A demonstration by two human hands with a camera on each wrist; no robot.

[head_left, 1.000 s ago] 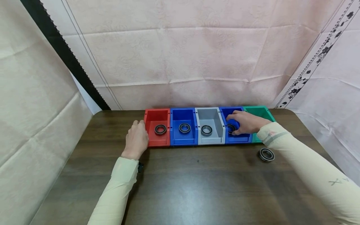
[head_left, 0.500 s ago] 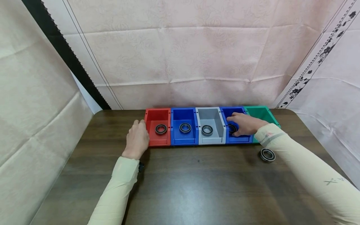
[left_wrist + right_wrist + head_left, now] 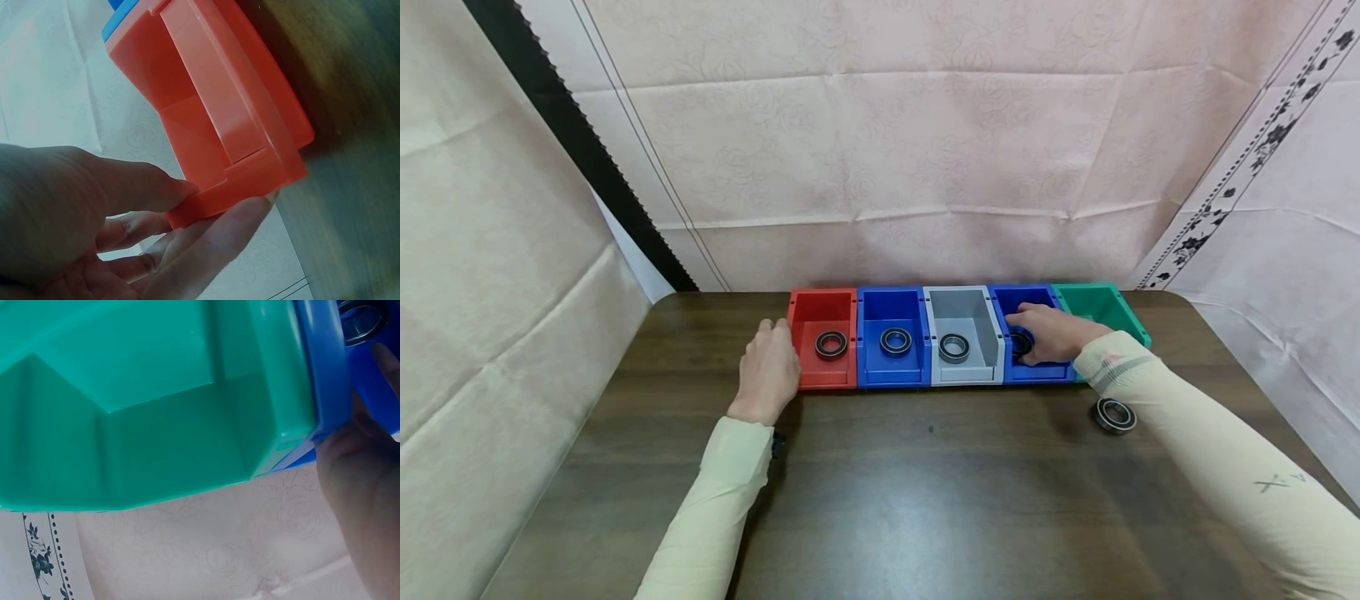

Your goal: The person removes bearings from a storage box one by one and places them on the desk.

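Note:
In the left wrist view my left hand (image 3: pixel 144 219) pinches the wall of the red bin (image 3: pixel 206 137), thumb inside and fingers underneath. The head view has my left hand (image 3: pixel 763 371) at that bin's left side. My right hand (image 3: pixel 1048 333) reaches into the right-hand blue bin (image 3: pixel 1037 373), its fingers around a ball bearing (image 3: pixel 1021 343). A fingertip comes close to this bearing (image 3: pixel 364 322) in the right wrist view; I cannot tell whether it is gripped. Three more bearings lie singly in the red bin, the left blue bin (image 3: pixel 892 367) and the grey bin (image 3: pixel 966 367).
The green bin (image 3: pixel 1101 304) ends the row on the right, partly under my right forearm. Another bearing (image 3: pixel 1114 415) lies on the wooden table (image 3: pixel 925 500) in front of the row, beside my right sleeve. Light cloth (image 3: pixel 887 150) hangs behind and at both sides.
My right forearm has shifted slightly left, while its hand stays in the right-hand blue bin. The left hand keeps its hold on the red bin.

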